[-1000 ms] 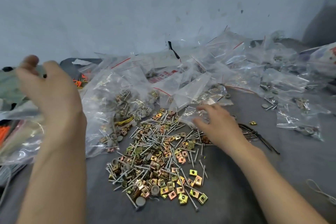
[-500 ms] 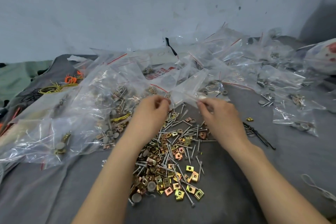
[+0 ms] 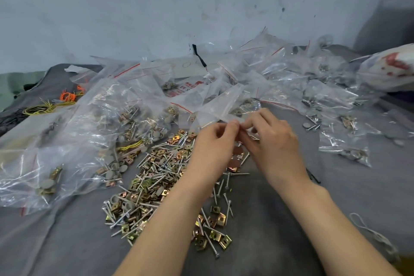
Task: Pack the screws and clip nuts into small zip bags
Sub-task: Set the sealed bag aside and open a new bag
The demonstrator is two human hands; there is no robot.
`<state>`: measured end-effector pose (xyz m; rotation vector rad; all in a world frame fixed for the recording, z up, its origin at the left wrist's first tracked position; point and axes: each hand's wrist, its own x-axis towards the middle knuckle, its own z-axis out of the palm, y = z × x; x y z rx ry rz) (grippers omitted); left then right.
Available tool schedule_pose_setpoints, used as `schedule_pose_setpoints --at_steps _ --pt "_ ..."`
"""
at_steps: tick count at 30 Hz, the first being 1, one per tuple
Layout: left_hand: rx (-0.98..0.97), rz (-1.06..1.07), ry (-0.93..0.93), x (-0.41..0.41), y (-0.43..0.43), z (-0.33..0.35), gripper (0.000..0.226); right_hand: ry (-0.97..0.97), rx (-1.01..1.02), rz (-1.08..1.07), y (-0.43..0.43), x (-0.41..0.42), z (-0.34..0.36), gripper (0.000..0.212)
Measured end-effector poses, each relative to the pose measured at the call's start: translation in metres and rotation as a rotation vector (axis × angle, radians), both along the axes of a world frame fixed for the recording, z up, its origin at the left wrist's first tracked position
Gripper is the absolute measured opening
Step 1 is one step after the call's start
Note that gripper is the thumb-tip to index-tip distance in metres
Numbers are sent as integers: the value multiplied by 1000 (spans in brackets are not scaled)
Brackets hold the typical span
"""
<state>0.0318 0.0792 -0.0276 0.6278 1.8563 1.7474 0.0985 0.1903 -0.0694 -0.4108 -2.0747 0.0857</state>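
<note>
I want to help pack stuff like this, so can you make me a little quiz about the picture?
1. True or false: the left hand and the right hand both pinch the small zip bag.
2. The loose pile of screws and clip nuts lies on: A) a gray cloth, B) a wooden tray, C) a white plate.
3. Fill in: the yellow wires lie on the person's ____ side.
Key: 1 true; 2 A; 3 left.
</note>
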Motion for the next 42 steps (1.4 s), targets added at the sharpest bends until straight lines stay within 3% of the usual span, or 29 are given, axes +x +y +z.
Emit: schedule_pose_setpoints --at_steps 5,12,27,32,38,42 --pt "27 -12 22 -4 -1 -1 23 -39 -70 72 -2 4 -3 14" --pt "43 42 112 -14 -8 -5 22 -169 -230 267 -7 11 3 32" --pt "-26 62 297 -20 -27 -3 27 -89 -612 411 -22 2 4 18" --pt "-70 86 518 -18 -29 -10 21 -55 -543 310 -24 2 6 15" --pt "-5 319 810 -19 -32 -12 17 187 -678 228 -32 0 15 25" --pt "52 456 1279 -17 -32 -14 12 192 -576 169 -40 3 18 22"
